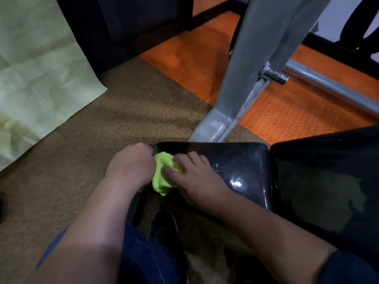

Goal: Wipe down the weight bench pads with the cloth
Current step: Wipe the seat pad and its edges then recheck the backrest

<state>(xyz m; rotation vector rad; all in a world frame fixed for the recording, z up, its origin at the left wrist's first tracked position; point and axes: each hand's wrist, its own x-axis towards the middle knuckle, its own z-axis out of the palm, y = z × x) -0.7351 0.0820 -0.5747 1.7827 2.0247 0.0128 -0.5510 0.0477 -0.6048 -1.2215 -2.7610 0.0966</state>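
A bright green cloth lies bunched at the left end of the glossy black seat pad. My left hand curls around the pad's left edge and grips the cloth from that side. My right hand lies flat on the pad, fingers spread, its fingertips pressing the cloth's right part. A second, larger black pad sits to the right, separated by a narrow gap. Part of the cloth is hidden under both hands.
A grey metal bench frame leg and a chrome bar stand behind the pads on an orange rubber mat. Brown carpet covers the left floor. Pale green sheet lies far left. My dark shoe is below.
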